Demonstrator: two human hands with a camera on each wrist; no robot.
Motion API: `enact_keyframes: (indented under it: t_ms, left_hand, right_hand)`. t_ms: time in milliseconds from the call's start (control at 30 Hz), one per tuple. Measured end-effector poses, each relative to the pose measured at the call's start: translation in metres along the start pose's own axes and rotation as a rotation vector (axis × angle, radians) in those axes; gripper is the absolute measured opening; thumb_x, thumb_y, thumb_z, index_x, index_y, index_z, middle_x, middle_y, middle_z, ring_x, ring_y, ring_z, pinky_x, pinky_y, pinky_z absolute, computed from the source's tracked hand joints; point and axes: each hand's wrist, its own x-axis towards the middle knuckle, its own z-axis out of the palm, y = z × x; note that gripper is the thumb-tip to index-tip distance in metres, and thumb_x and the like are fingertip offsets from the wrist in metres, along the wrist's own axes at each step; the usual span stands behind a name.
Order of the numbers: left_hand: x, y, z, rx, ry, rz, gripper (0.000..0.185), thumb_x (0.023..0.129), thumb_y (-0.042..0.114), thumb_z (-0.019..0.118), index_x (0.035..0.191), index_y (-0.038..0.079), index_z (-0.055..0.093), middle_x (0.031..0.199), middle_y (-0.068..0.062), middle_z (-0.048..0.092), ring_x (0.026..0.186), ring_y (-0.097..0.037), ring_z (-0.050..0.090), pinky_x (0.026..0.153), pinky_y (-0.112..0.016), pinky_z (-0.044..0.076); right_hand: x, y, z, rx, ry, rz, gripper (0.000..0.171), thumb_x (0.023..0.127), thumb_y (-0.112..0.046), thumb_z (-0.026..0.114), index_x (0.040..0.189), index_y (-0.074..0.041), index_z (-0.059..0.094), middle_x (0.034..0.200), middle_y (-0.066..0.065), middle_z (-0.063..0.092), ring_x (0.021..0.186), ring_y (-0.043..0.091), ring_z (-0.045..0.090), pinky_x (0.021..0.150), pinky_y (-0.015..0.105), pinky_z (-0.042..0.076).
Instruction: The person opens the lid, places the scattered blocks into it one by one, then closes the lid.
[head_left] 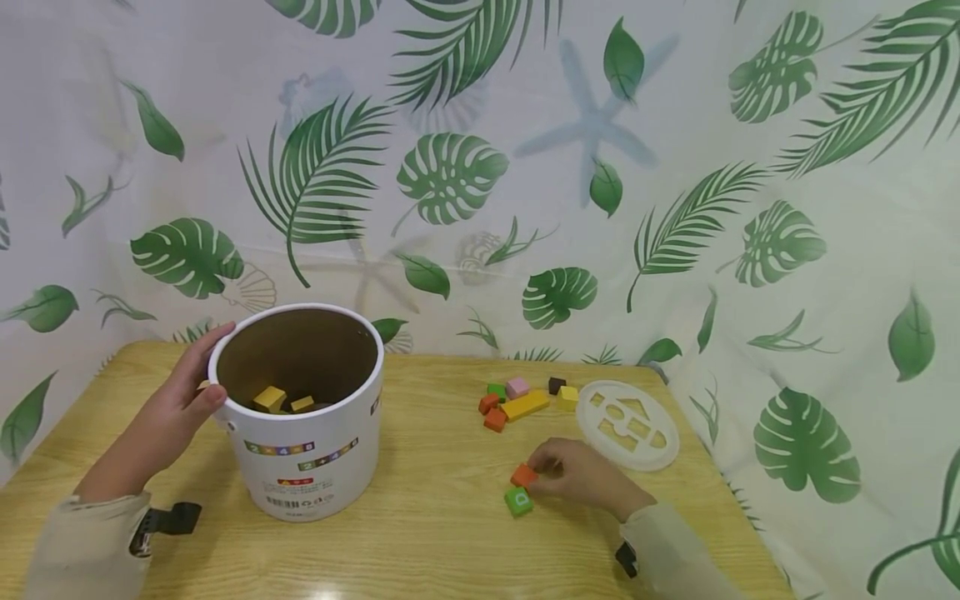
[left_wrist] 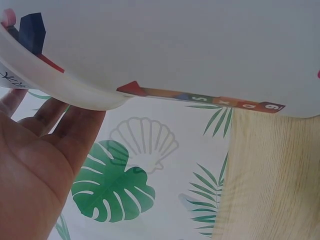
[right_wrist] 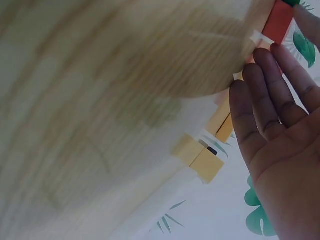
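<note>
A white bucket with printed labels stands on the left of the wooden table. My left hand grips its rim from the left side, thumb over the front edge and fingers behind. Inside the bucket lie yellow blocks; its deeper bottom is hidden. To the right, thumb and index finger of my right hand pinch an orange block close to the tabletop. Directly in front of it sits a green block with a white letter on top. The other right fingers extend beside the block.
Behind my right hand lies a loose group of small blocks: a long yellow one, a pink one, a black one and several others. A round white lid with shaped cutouts rests at the right. A leaf-print sheet hangs behind the table.
</note>
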Motion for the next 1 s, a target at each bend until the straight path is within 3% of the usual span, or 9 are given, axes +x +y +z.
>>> enact_keyframes:
  t_ms: [33, 267, 400, 533, 667, 767, 867, 933, 1000]
  left_hand:
    - [0.000, 0.000, 0.000, 0.001, 0.000, 0.001, 0.072, 0.108, 0.024, 0.055, 0.167, 0.025, 0.014, 0.159, -0.021, 0.032, 0.132, -0.046, 0.040, 0.096, -0.055, 0.046]
    - [0.000, 0.002, 0.000, 0.008, 0.003, 0.006, 0.072, 0.108, 0.023, 0.055, 0.167, 0.025, 0.013, 0.159, -0.020, 0.032, 0.133, -0.046, 0.040, 0.096, -0.050, 0.047]
    - [0.000, 0.001, 0.001, 0.003, 0.007, 0.006, 0.072, 0.108, 0.023, 0.055, 0.167, 0.024, 0.013, 0.159, -0.022, 0.031, 0.133, -0.048, 0.039, 0.095, -0.065, 0.042]
    - [-0.001, -0.001, 0.001, 0.000, 0.008, 0.006, 0.072, 0.108, 0.023, 0.055, 0.167, 0.025, 0.014, 0.159, -0.021, 0.032, 0.133, -0.045, 0.040, 0.096, -0.045, 0.050]
    - [-0.002, -0.002, 0.001, -0.003, 0.004, 0.004, 0.071, 0.108, 0.023, 0.055, 0.167, 0.026, 0.014, 0.158, -0.019, 0.034, 0.132, -0.039, 0.041, 0.090, -0.018, 0.046]
    - [-0.002, -0.003, 0.001, -0.004, 0.001, 0.000, 0.072, 0.108, 0.024, 0.055, 0.167, 0.026, 0.014, 0.158, -0.020, 0.033, 0.132, -0.041, 0.041, 0.093, -0.028, 0.050]
    - [-0.002, -0.002, 0.001, -0.005, -0.001, -0.006, 0.072, 0.109, 0.024, 0.054, 0.167, 0.027, 0.012, 0.159, -0.022, 0.032, 0.133, -0.045, 0.040, 0.097, -0.050, 0.052]
    - [-0.002, 0.000, 0.001, -0.003, -0.002, -0.011, 0.072, 0.109, 0.024, 0.054, 0.167, 0.027, 0.012, 0.159, -0.021, 0.032, 0.133, -0.045, 0.040, 0.097, -0.051, 0.052]
    - [-0.002, 0.000, 0.001, -0.002, -0.003, -0.015, 0.072, 0.109, 0.024, 0.054, 0.167, 0.028, 0.012, 0.159, -0.021, 0.032, 0.132, -0.044, 0.040, 0.095, -0.039, 0.054]
  right_hand:
    - [0.000, 0.000, 0.000, -0.002, -0.001, -0.003, 0.027, 0.089, -0.032, 0.083, 0.108, -0.014, 0.074, 0.103, -0.008, 0.070, 0.096, 0.012, 0.064, 0.087, 0.033, 0.054]
    - [0.003, 0.000, 0.001, -0.015, 0.013, 0.026, 0.024, 0.089, -0.034, 0.082, 0.106, -0.019, 0.074, 0.101, -0.010, 0.069, 0.095, 0.011, 0.063, 0.088, 0.034, 0.054]
    - [0.004, 0.004, 0.002, -0.015, 0.018, 0.042, 0.023, 0.090, -0.033, 0.082, 0.106, -0.019, 0.075, 0.100, -0.011, 0.069, 0.094, 0.010, 0.062, 0.086, 0.033, 0.053]
    - [0.003, 0.007, 0.003, -0.038, 0.025, 0.033, 0.022, 0.090, -0.029, 0.081, 0.106, -0.016, 0.075, 0.099, -0.010, 0.070, 0.091, 0.009, 0.063, 0.083, 0.031, 0.053]
    - [0.001, 0.006, 0.001, -0.048, 0.049, 0.024, 0.021, 0.090, -0.026, 0.081, 0.106, -0.015, 0.075, 0.100, -0.008, 0.070, 0.091, 0.010, 0.063, 0.083, 0.032, 0.054]
    - [0.000, 0.004, -0.002, -0.054, 0.078, 0.036, 0.020, 0.089, -0.025, 0.082, 0.105, -0.015, 0.075, 0.101, -0.007, 0.071, 0.092, 0.011, 0.064, 0.084, 0.034, 0.055]
    - [0.000, 0.001, -0.007, -0.053, 0.095, 0.055, 0.020, 0.089, -0.026, 0.080, 0.106, -0.016, 0.075, 0.101, -0.008, 0.071, 0.093, 0.011, 0.063, 0.085, 0.037, 0.055]
    - [0.001, -0.001, -0.009, -0.044, 0.105, 0.060, 0.019, 0.090, -0.026, 0.079, 0.106, -0.016, 0.076, 0.101, -0.008, 0.072, 0.093, 0.012, 0.064, 0.086, 0.039, 0.055]
    - [0.001, -0.002, -0.012, -0.040, 0.120, 0.064, 0.018, 0.091, -0.027, 0.077, 0.107, -0.016, 0.077, 0.102, -0.008, 0.072, 0.094, 0.012, 0.064, 0.087, 0.040, 0.055]
